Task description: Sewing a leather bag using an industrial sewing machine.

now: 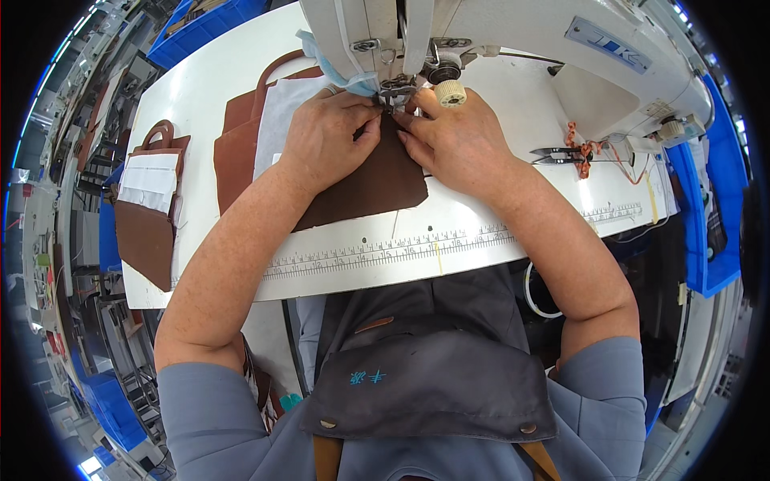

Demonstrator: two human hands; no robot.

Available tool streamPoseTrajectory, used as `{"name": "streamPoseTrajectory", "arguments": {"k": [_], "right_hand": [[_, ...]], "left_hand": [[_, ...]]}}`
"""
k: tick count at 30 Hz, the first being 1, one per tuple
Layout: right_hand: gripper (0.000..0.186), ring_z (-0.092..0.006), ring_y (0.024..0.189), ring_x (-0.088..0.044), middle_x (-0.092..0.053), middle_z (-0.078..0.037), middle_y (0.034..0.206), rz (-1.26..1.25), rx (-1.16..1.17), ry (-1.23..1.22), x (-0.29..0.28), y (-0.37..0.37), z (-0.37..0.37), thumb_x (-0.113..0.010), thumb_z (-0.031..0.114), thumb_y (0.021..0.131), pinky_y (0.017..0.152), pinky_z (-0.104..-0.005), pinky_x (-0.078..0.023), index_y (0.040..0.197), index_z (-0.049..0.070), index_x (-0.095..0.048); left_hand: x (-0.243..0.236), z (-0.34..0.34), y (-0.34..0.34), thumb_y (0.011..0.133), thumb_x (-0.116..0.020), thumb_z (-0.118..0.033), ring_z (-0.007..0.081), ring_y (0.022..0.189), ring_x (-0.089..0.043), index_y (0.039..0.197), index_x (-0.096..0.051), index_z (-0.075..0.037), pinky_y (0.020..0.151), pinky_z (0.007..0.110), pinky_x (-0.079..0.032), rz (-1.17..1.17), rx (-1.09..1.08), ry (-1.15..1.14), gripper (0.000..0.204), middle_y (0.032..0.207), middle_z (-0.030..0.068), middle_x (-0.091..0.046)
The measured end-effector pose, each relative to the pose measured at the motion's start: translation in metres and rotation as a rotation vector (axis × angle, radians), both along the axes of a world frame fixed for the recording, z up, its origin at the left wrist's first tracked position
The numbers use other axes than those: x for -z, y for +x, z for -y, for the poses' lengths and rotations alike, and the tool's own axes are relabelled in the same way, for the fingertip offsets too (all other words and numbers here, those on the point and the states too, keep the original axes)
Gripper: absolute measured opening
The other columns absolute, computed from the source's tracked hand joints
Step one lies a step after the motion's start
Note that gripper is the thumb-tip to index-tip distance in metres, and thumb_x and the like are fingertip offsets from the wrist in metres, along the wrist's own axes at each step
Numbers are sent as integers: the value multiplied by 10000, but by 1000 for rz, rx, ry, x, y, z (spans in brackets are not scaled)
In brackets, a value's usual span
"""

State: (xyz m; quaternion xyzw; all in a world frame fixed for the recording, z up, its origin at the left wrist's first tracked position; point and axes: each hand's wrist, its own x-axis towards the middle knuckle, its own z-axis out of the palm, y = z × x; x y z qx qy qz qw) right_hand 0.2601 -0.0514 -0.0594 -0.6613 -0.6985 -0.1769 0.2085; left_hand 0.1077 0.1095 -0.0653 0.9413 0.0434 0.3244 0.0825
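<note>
A brown leather bag piece [361, 192] with a pale lining [273, 128] and a reddish-brown handle lies under the presser foot [393, 100] of a white sewing machine [513, 24]. My left hand [329, 136] is closed at the piece's upper edge, left of the foot, its fingertips pressed together on it. My right hand [453, 140] grips the piece just right of the foot, fingers bent and thumb tucked in. The exact fingertip contact at the needle is partly hidden.
Another brown bag piece [144, 240] with white lining lies at the table's left. Thread snips [553, 156] and orange thread [585, 152] lie right of my arm. A printed ruler [377, 252] runs along the front edge. Blue bins [706, 272] stand beside the table.
</note>
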Motion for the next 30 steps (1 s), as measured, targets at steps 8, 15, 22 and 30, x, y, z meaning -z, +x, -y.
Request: {"name": "streamPoseTrajectory", "arguments": {"k": [8,15,22,30], "right_hand": [[250,-222,921,-603,-653,-49,875,-29,7,11,1,0,1,-731,284,865,771,-375,-480,1003,83,-788],[208,-228,891,-608,-630,-42,857,-102,-76,44,1,10,2,-734,232,838,763,-380,-484,995,107,-788],[198,-221,875,-609,-626,-38,858,-147,-57,21,3,11,2,-737,207,820,742,-376,-488,985,113,-793],[211,-237,890,-610,-628,-66,867,-155,-74,5,2,10,2,-738,211,826,751,-393,-490,1003,106,-785]], "left_hand": [[1,-12,2,805,-728,-111,277,849,-693,884,-797,-59,748,381,-582,-18,56,1,117,881,70,-751],[-14,6,-7,826,-763,-181,296,881,-741,997,-782,1,795,382,-593,-121,22,7,250,998,154,-768],[-7,32,-18,874,-742,-282,402,1240,-617,1214,-681,84,1147,489,-429,-200,-84,-17,504,1305,242,-650],[-13,-14,-21,897,-710,-269,339,1184,-639,1213,-725,-21,1114,460,-463,-267,143,-126,403,1253,168,-692]]}}
